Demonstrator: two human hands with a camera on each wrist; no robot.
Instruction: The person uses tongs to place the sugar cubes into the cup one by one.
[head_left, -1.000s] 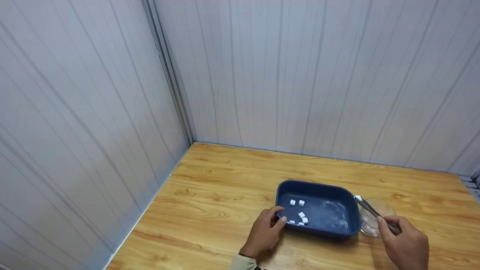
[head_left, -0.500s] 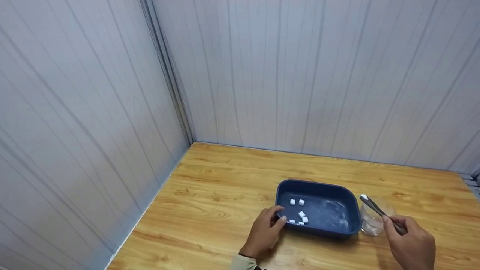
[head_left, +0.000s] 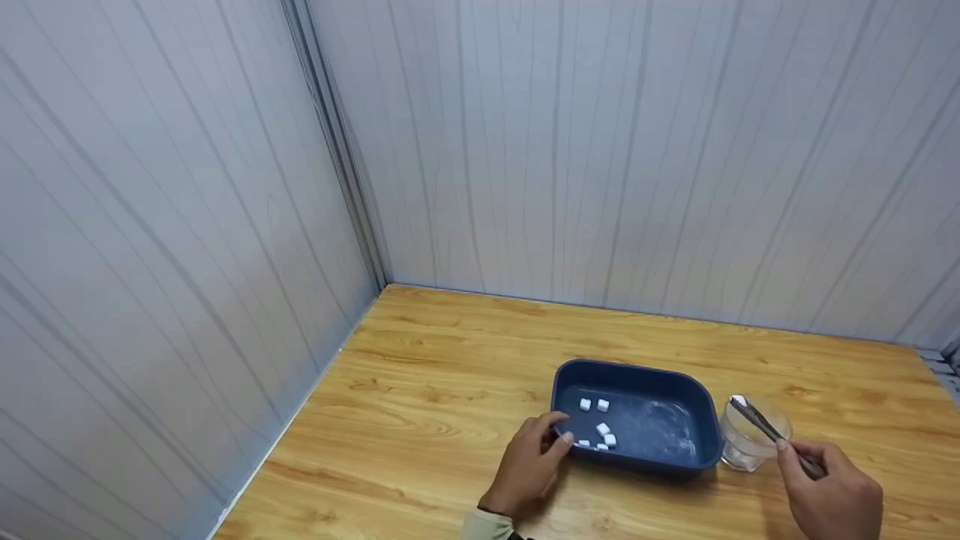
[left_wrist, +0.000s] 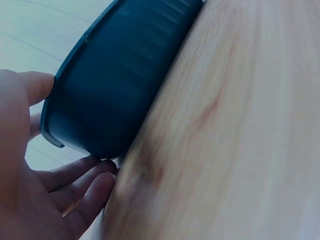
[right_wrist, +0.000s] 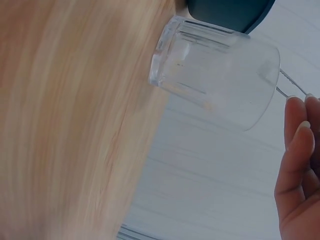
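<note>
In the head view my left hand [head_left: 529, 461] grips the left end of a dark blue rectangular container [head_left: 652, 427]; the left wrist view has the thumb at its rim and other fingers by its lower corner. Several small white cubes [head_left: 604, 429] lie in the container's left part. My right hand [head_left: 832, 484] pinches metal tweezers [head_left: 759, 421], whose tips hold one white cube [head_left: 738, 400] over the mouth of a clear glass [head_left: 741, 456]. From the right wrist view the upright glass [right_wrist: 220, 75] looks frosted, with the tweezer tips [right_wrist: 267, 75] faint behind its wall.
The glass stands close by the container's right end on the wood-grain table [head_left: 427, 405]. Pale panelled walls [head_left: 510, 165] rise behind and at the left. Whitish powder marks [head_left: 671, 427] cover part of the container's floor.
My right hand has moved right, carrying the tweezers and cube from beside the container's right rim to over the glass. The left hand and container stay in place.
</note>
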